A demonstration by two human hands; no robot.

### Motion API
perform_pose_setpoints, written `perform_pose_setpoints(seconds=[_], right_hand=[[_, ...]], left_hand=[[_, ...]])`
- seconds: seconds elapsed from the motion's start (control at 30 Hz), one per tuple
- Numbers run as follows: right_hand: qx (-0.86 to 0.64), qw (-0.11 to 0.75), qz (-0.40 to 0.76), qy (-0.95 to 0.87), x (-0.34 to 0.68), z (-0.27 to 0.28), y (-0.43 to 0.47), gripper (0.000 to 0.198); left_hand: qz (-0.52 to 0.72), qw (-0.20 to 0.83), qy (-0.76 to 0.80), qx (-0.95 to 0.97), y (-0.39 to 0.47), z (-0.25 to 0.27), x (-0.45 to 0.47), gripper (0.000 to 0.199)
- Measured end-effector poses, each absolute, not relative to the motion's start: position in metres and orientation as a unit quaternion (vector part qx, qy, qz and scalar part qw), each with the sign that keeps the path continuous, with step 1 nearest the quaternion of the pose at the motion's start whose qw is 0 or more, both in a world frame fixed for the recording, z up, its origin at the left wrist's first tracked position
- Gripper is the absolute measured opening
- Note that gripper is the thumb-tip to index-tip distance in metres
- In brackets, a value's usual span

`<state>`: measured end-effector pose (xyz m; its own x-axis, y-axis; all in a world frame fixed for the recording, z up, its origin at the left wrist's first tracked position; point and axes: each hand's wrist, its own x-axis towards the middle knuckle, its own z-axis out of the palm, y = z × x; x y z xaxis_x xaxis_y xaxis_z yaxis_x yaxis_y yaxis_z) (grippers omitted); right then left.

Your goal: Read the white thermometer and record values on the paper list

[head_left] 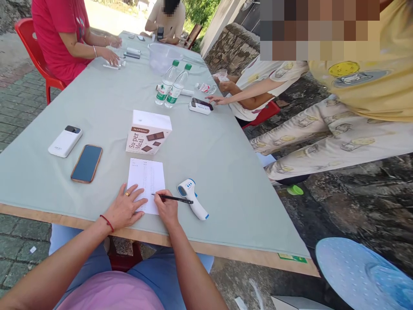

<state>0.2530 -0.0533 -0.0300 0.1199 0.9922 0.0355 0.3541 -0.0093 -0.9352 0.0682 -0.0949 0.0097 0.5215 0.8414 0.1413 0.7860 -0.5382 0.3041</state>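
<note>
A white sheet of paper [138, 170] with rows of small writing lies near the table's front edge. Across its lower left part my left hand [126, 206] rests flat, fingers spread, with a ring and a red cord bracelet. My right hand [168, 211] is closed around a black pen [176, 198], whose tip points at the right side of the sheet. Just right of that hand lies a white and blue infrared thermometer [194, 200]. Behind the paper stands a white and brown carton [151, 131]. A smartphone [87, 163] and a white power bank [65, 141] lie to the left.
Two water bottles [171, 88] stand mid-table, near a clear plastic basin [163, 58]. Another white device [200, 106] lies by a co-worker's hand [217, 100]. People sit along both sides and at the far end; one stands at right. A blue hat [361, 271] shows bottom right.
</note>
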Motion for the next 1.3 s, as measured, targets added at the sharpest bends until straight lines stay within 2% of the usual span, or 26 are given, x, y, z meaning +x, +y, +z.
perform_pose_setpoints(seconds=[1.3], right_hand=[[-0.594, 0.435, 0.374, -0.565, 0.2535, -0.0318, -0.0533, 0.017]], left_hand=[[0.135, 0.092, 0.47, 0.867, -0.0952, 0.0126, 0.0681, 0.038]])
